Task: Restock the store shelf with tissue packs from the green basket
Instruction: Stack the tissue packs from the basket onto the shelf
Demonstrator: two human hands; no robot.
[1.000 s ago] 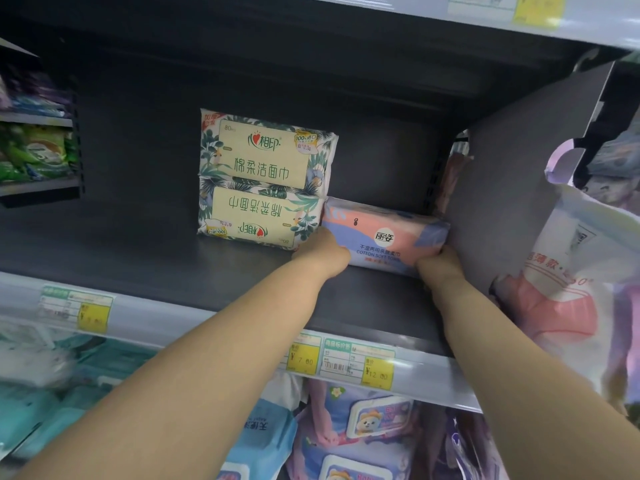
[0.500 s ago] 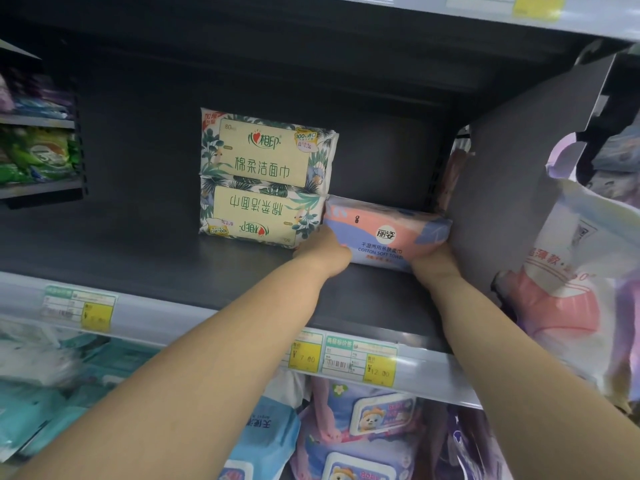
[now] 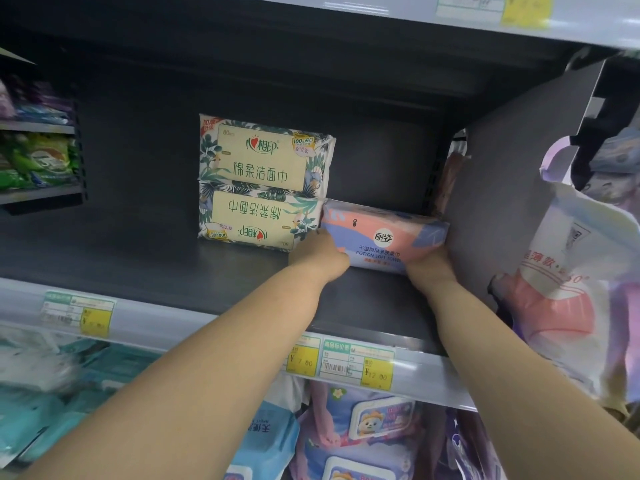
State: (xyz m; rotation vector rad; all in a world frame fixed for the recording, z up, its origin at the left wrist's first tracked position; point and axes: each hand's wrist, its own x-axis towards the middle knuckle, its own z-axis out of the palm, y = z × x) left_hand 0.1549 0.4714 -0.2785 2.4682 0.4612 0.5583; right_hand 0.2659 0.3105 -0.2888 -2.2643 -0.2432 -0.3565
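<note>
You had both hands on the pink and lilac tissue pack (image 3: 384, 237), one at each lower end. Your left hand (image 3: 320, 254) cupped its near left corner and your right hand (image 3: 427, 266) gripped under its right end, so the pack was pinched between the two. It sat on the dark shelf (image 3: 145, 258), well back from the front edge, its printed face turned toward you and tipped a little upward.

Just to the left of your grip, and touching the pack's left end, stood two leaf-patterned packs (image 3: 263, 181), stacked one on the other, the lower one upside down. Directly right of your right hand rose the grey divider panel (image 3: 512, 188), with the pack's right end close against it. Nearer you than the grip, along the shelf lip, ran the price tags (image 3: 356, 362), yellow and white.
</note>
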